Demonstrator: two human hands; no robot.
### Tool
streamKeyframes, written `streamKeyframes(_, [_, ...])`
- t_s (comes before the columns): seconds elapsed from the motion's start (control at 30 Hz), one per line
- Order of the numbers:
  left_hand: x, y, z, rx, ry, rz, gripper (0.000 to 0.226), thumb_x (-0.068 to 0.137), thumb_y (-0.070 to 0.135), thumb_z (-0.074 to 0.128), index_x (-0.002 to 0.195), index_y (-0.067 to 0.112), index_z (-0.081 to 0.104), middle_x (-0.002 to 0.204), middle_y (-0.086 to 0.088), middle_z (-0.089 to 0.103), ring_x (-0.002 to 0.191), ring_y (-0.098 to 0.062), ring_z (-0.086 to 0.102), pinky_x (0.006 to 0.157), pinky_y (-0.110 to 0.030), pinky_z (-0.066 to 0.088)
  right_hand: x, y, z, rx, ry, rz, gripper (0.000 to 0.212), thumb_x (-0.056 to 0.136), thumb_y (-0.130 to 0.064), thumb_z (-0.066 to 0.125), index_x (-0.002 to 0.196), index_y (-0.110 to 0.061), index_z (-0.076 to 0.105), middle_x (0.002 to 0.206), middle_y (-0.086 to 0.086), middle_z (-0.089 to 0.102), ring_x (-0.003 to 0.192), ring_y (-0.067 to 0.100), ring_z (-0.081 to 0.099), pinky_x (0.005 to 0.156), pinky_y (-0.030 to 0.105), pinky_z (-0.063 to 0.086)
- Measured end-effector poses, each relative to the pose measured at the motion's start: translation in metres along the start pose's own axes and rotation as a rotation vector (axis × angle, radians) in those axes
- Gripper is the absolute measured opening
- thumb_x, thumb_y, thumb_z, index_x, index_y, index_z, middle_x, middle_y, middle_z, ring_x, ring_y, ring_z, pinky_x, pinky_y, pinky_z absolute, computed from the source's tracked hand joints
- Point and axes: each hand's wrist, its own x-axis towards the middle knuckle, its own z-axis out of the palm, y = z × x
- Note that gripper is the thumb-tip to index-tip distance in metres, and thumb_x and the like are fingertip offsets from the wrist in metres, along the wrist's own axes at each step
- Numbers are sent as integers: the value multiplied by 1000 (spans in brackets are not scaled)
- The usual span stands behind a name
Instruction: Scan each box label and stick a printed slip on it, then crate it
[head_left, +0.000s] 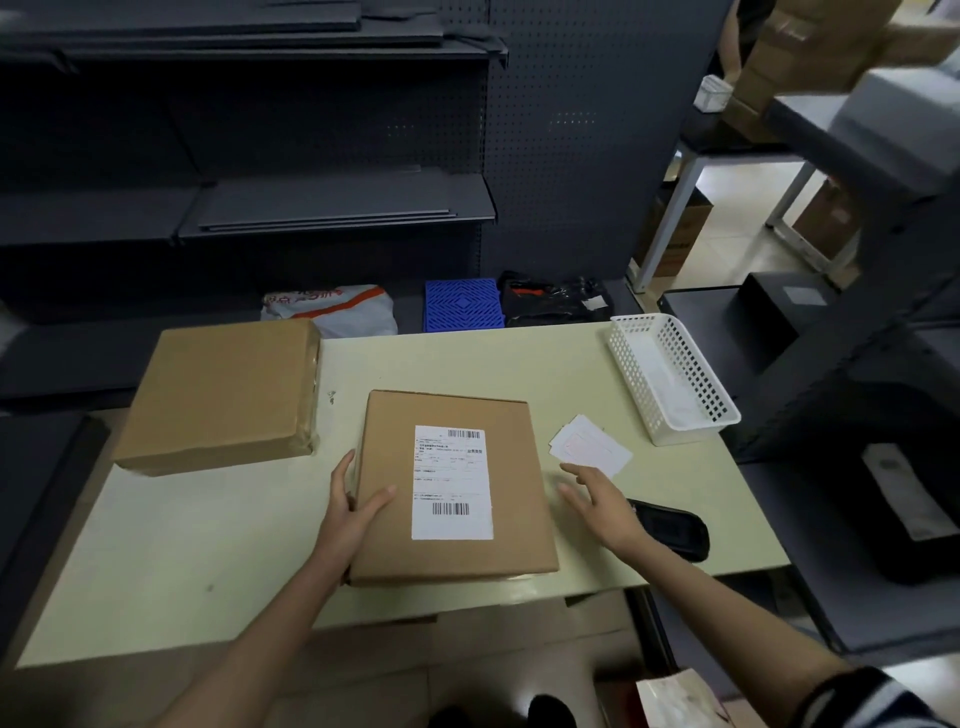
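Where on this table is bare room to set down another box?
The near-left stretch of the table, below the plain box and left of the left hand, is bare. So is the far strip between plain box and basket. Right of the labelled box is crowded: slips, scanner, right hand.

Person, seen from a head-worn camera: two forearms and two hands are shown. Left hand (349, 506): bare, no glove, ring or watch is worn; the forearm is uncovered up to the frame edge. Right hand (602, 501): likewise bare. Right sleeve (862, 699): seen at the lower right corner, dark with lighter grey stripes, ending in a dark cuff band. Dark shoes (550, 712) are partly seen at the bottom edge.
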Motion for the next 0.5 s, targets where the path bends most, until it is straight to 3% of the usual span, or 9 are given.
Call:
streamKeyframes(0.1, [-6, 2, 12, 12, 55, 20, 72, 86, 25, 68, 142, 41, 26, 127, -13, 54, 103, -26, 60, 84, -36, 50, -13, 36, -24, -139, 20, -42, 46, 94, -38, 57, 136, -20, 48, 133, -5, 47, 117, 15, 51, 94, 23, 36])
streamKeyframes(0.23, [-16, 4, 27, 15, 101, 41, 70, 85, 29, 69, 139, 45, 28, 123, -12, 56, 101, -26, 61, 91, -42, 50, -22, 79, -49, -319, 31, -18, 57, 87, -43, 65, 137, -21, 48, 139, -1, 48, 124, 17, 48, 99, 30, 39])
streamKeyframes(0.5, [-38, 1, 46, 14, 189, 81, 65, 86, 26, 69, 136, 46, 32, 115, -9, 60, 97, -25, 64, 90, -44, 51, -27, 119, -63, -447, -6, -24, 80, 70, -59, 71, 137, -25, 44, 137, -5, 50, 124, 17, 49, 105, 34, 37])
